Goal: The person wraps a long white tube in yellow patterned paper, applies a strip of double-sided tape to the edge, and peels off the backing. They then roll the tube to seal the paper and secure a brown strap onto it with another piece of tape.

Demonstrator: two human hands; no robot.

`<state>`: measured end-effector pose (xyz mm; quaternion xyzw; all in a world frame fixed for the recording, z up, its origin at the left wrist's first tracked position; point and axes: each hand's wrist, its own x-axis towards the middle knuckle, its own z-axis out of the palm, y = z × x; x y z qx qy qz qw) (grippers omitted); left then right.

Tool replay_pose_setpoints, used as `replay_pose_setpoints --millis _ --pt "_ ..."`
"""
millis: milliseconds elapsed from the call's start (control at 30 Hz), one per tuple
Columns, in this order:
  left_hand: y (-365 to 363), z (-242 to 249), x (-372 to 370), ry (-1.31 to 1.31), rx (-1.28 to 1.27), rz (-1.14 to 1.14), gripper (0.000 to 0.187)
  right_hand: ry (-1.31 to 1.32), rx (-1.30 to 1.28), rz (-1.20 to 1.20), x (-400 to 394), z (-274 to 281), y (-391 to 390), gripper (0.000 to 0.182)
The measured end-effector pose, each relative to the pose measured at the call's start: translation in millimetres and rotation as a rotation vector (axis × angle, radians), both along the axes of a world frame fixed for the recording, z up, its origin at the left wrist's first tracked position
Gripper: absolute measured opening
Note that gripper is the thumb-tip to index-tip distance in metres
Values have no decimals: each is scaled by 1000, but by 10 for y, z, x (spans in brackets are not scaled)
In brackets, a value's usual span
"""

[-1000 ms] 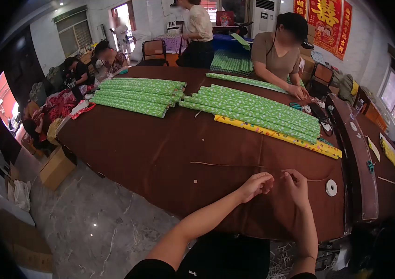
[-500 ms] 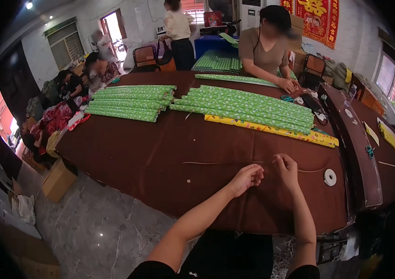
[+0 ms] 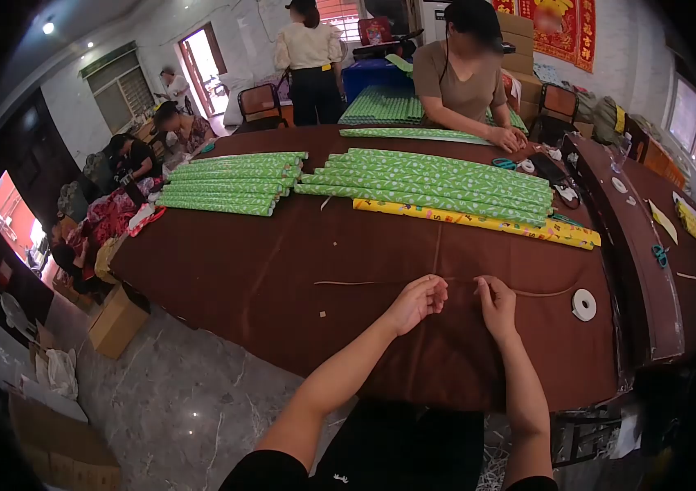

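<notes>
My left hand (image 3: 418, 301) and my right hand (image 3: 496, 304) rest close together on the brown table (image 3: 241, 270), near its front edge. Both pinch a thin pale strip (image 3: 356, 283) that lies across the cloth, running left from my left hand and right from my right hand. A roll of white tape (image 3: 583, 304) sits to the right of my right hand. Beyond my hands lie a yellow patterned roll (image 3: 479, 222) and a stack of green patterned rolls (image 3: 438, 184).
A second pile of green rolls (image 3: 229, 182) lies at the far left of the table. A person (image 3: 462, 78) works at the far side, another stands behind. Seated people are at the left. A cardboard box (image 3: 115, 321) stands on the floor. Scissors (image 3: 659, 254) lie on the right-hand ledge.
My hands have drawn slightly apart along the strip, and my view has shifted a little; the rolls and tape stay where they were.
</notes>
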<state>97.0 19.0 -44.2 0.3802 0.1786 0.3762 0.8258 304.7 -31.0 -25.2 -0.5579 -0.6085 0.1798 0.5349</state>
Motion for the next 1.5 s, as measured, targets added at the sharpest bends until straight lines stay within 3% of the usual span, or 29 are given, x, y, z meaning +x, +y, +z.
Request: replay_pose_setpoints --millis 300,333,433,900,1033,1100,1167,1267,1333,1367,1433,1500 --pt "32 -50 -1 -9 1 0 19 -261 197 -32 -12 -32 15 14" --pt "14 -21 -8 -12 46 5 21 -288 115 -44 5 7 -13 16" --pt "25 -60 -5 -18 -76 41 23 -265 194 -78 82 -169 80 21" --pt "-2 -55 -49 -65 -46 -1 22 -278 188 -86 91 -201 -28 18" --pt "-23 -15 -32 -92 -72 -12 22 -139 414 43 -208 78 -801 14" --pt "-51 -9 -23 -103 -93 -27 21 -289 514 154 -343 -46 -1407 13" --pt "-106 14 4 -102 -96 -38 20 -278 567 266 -471 -410 -1938 11" --pt "-196 62 28 -61 -89 -72 20 -517 228 452 -419 -1212 -2639 19" --pt "-230 32 10 -77 -88 -83 20 -631 -63 415 -277 -1405 -2995 28" --pt "-246 26 1 -74 -74 -93 21 -635 -63 416 -251 -1493 -3164 28" --pt "-242 37 -3 -82 -47 -107 23 -742 -414 21 -224 -1639 -3377 37" --pt "-248 33 -32 -85 -68 -85 22 -713 -562 16 -201 -1739 -3406 38"
